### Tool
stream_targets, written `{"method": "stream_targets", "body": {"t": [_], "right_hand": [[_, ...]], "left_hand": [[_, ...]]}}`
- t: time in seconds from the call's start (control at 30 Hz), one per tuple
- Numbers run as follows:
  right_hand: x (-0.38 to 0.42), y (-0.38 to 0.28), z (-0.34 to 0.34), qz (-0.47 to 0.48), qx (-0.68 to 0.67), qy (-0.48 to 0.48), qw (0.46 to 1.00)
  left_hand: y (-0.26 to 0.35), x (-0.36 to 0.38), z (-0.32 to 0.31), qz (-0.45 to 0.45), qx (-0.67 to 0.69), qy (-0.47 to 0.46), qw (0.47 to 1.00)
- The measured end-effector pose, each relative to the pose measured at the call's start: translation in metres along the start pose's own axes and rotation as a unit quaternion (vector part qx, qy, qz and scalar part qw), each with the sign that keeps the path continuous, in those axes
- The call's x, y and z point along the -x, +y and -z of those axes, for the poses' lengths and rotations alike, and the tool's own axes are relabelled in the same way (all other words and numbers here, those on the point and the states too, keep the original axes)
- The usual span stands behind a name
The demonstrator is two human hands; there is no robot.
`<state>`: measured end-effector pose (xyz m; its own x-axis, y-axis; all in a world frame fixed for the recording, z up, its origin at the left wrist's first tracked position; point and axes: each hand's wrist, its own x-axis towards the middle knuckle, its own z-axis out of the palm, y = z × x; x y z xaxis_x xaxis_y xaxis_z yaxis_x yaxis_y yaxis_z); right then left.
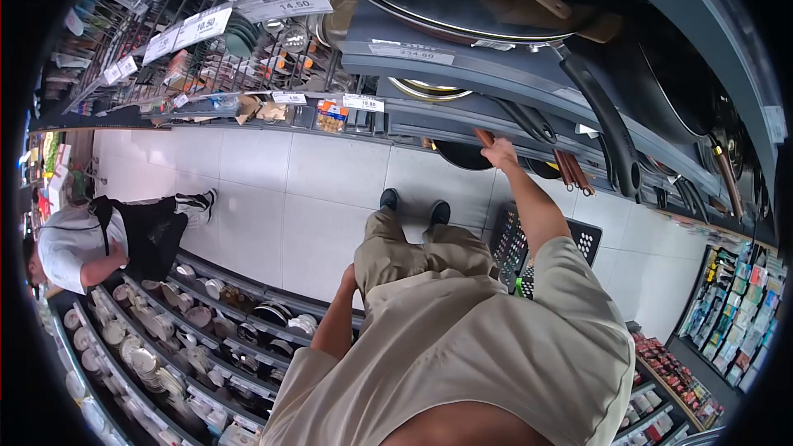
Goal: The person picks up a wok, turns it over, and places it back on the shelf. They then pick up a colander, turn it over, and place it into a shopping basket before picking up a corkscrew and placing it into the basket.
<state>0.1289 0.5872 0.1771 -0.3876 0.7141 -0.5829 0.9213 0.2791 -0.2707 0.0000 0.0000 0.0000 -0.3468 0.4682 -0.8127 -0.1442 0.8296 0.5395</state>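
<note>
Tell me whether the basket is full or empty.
Cannot tell: the right arm and shirt hide much of the basket; something green shows at its near side.

- A floor of pale tiles [330, 173] is crossed by thin joints; a black basket [585, 239] is set on it, partly hidden.
- A pair of dark shoes [390, 199] is planted on the tiles, left of the basket; farther left, a black-and-white shoe [196, 207] is seen.
- Ahead of the basket, an upper shelf [496, 66] is occupied by large dark pans [462, 0] whose black handles are left jutting past the edge.
- Below it, a lower shelf [462, 120] is lined with more pans, among them pans with brown handles [572, 173].
- Behind and left of the basket, tiered shelves [239, 311] are filled with mostly white dishes [142, 359].
</note>
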Motion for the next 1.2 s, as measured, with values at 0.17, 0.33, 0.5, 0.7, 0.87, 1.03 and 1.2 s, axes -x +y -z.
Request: {"method": "stream_targets", "body": {"t": [0.17, 0.33, 0.5, 0.7, 0.87, 1.03, 1.2], "right_hand": [[0.033, 0.013, 0.009, 0.023, -0.080, 0.010, 0.997], [0.058, 0.027, 0.017, 0.030, -0.032, 0.035, 0.998], [0.094, 0.041, 0.014, 0.030, -0.016, 0.006, 0.999], [0.152, 0.055, 0.010, -0.001, -0.023, -0.043, 0.999], [0.203, 0.049, 0.018, -0.013, 0.008, -0.043, 0.999], [0.249, 0.051, 0.005, -0.060, -0.022, -0.062, 0.996], [0.318, 0.048, -0.008, -0.094, -0.006, -0.037, 0.995]], "left_hand": [[0.027, 0.015, 0.015, 0.003, 0.056, 0.009, 0.998], [-0.002, -0.035, 0.030, -0.063, -0.029, -0.038, 0.997], [0.020, -0.063, 0.057, -0.123, -0.141, -0.085, 0.979], [0.097, -0.081, 0.102, -0.176, -0.403, -0.123, 0.889], [0.170, -0.091, 0.130, -0.276, -0.478, -0.108, 0.826], [0.240, -0.121, 0.138, 0.028, -0.098, -0.068, 0.993], [0.302, -0.131, 0.136, 0.031, 0.066, -0.153, 0.986]]}}
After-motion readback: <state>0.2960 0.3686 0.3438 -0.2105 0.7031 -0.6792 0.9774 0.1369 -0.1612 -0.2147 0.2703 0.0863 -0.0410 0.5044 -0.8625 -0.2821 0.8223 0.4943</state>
